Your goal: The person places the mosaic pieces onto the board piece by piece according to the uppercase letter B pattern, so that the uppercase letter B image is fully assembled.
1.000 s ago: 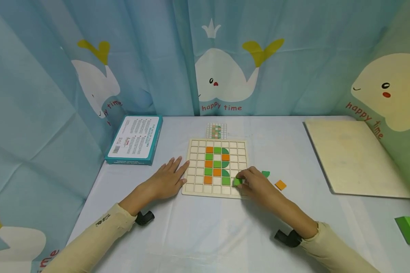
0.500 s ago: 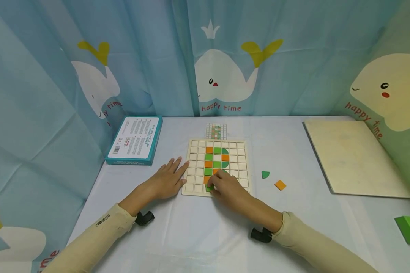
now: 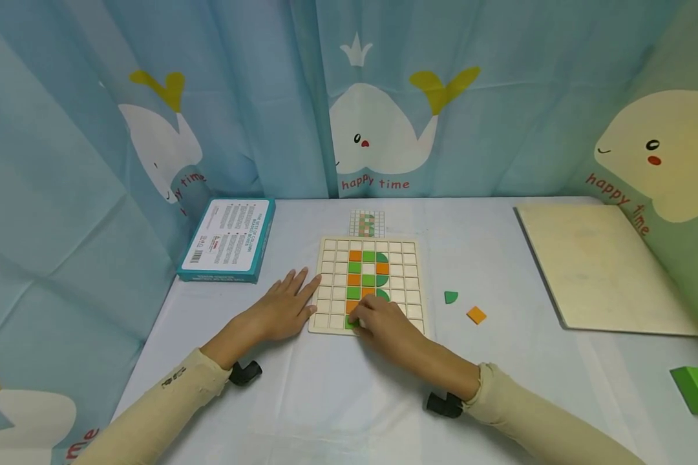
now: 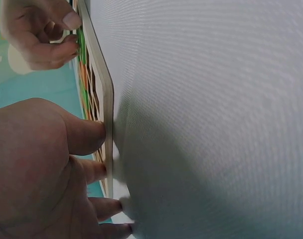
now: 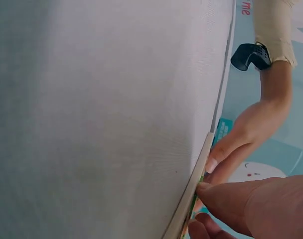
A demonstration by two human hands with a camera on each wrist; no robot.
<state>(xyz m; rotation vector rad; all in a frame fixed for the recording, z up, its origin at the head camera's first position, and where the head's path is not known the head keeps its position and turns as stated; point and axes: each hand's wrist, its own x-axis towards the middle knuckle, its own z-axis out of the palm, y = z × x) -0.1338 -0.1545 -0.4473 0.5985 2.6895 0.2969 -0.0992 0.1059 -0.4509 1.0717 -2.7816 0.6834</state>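
Note:
A square wooden grid board [image 3: 328, 323] lies on the table, with orange and green tiles set in its middle columns. In its bottom row, my right hand [image 3: 392, 329] holds a green square tile [image 3: 349, 322] between thumb and fingers. That tile is partly covered by the fingertips, and some tiles beyond are hidden by the hand. My left hand [image 3: 285, 307] rests flat at the board's left edge, fingers spread. In the left wrist view its thumb [image 4: 89, 137] touches the board's rim [image 4: 107, 99]. A green quarter-round tile [image 3: 450, 297] and an orange square tile [image 3: 475, 315] lie right of the board.
A small pattern card [image 3: 367, 223] lies just behind the board. The blue and white box [image 3: 229, 239] stands at the back left. A large pale panel [image 3: 605, 271] lies at the right, with a green block [image 3: 697, 391] near the right edge. Curtains [image 3: 291, 129] enclose the table.
My right hand has carried the green square tile leftward from the board's right side to its bottom row, then shifted slightly with it at the cell. My left hand has stayed put.

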